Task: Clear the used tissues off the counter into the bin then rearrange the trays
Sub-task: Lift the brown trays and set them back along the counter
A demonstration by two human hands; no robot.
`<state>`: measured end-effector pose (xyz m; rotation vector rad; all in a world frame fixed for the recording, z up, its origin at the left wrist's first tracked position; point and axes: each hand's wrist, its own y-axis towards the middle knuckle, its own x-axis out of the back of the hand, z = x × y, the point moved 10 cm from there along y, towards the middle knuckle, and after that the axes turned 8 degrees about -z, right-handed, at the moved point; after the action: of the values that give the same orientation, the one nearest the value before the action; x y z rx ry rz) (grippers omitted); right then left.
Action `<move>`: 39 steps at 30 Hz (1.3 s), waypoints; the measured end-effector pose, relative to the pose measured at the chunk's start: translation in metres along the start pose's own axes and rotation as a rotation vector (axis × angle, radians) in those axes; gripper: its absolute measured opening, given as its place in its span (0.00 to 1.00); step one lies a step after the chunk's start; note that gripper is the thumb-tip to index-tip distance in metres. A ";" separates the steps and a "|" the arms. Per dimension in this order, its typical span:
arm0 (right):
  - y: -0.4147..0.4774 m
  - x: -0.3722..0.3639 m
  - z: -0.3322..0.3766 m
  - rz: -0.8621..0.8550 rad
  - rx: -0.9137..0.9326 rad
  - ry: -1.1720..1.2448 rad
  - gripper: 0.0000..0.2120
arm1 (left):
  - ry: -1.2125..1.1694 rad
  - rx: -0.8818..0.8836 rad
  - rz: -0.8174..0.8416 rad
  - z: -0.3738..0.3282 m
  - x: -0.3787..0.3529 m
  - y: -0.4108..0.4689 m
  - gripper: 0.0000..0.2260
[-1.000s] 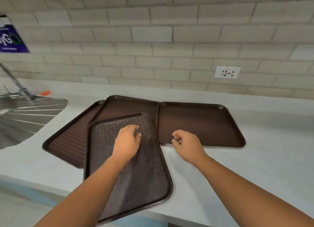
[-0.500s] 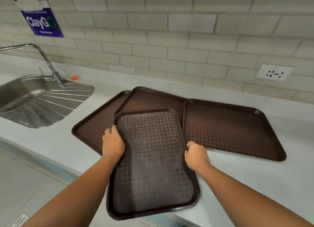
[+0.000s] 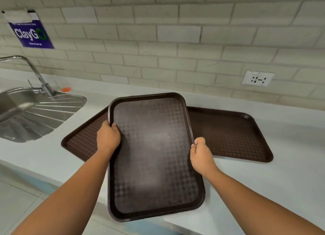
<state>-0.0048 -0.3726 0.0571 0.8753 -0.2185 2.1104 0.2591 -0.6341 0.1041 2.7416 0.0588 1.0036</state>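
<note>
Brown plastic trays, three visible. Top tray (image 3: 154,155) is held by two hands: left hand (image 3: 108,138) grips its left long rim, thumb on top; right hand (image 3: 201,155) pinches the right long rim. Near end sticks out past the table (image 3: 281,182) front edge. It overlaps the other two: left tray (image 3: 84,141) angled out on one side, right tray (image 3: 228,134) flat on the other. Can't tell if it touches them. One sink (image 3: 26,115), one tap (image 3: 35,73), one wall socket (image 3: 258,78).
</note>
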 end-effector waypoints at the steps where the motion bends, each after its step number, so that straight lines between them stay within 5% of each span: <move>1: 0.001 0.014 -0.001 -0.027 -0.004 0.030 0.04 | -0.037 -0.021 -0.006 -0.014 0.001 -0.002 0.13; 12: -0.017 0.218 -0.080 -0.371 -0.066 0.071 0.11 | -0.489 0.078 -0.153 -0.145 -0.022 -0.109 0.13; 17: -0.062 0.288 -0.168 -0.518 -0.376 0.493 0.17 | -0.744 0.242 -0.156 -0.189 -0.054 -0.197 0.14; 21: -0.088 0.315 -0.208 -0.569 -0.525 0.827 0.12 | -0.864 0.345 -0.108 -0.224 -0.083 -0.286 0.15; 25: -0.124 0.408 -0.227 -0.865 -0.528 0.743 0.17 | -0.806 0.276 0.032 -0.244 -0.111 -0.337 0.13; 29: -0.142 0.492 -0.240 -0.972 -0.432 0.539 0.21 | -0.586 0.025 0.065 -0.254 -0.114 -0.337 0.31; 34: -0.151 0.541 -0.256 -0.874 -0.348 0.346 0.27 | -0.308 -0.332 0.357 -0.286 -0.139 -0.362 0.15; 37: -0.157 0.545 -0.289 -0.832 -0.398 0.292 0.26 | -0.231 -0.318 0.464 -0.275 -0.168 -0.389 0.14; 39: -0.165 0.544 -0.319 -0.809 -0.460 0.247 0.15 | -0.222 -0.269 0.514 -0.267 -0.189 -0.409 0.11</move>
<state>-0.2733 0.2131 0.1531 0.3273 -0.1697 1.3099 -0.0419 -0.2052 0.0925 2.6403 -0.7902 0.7316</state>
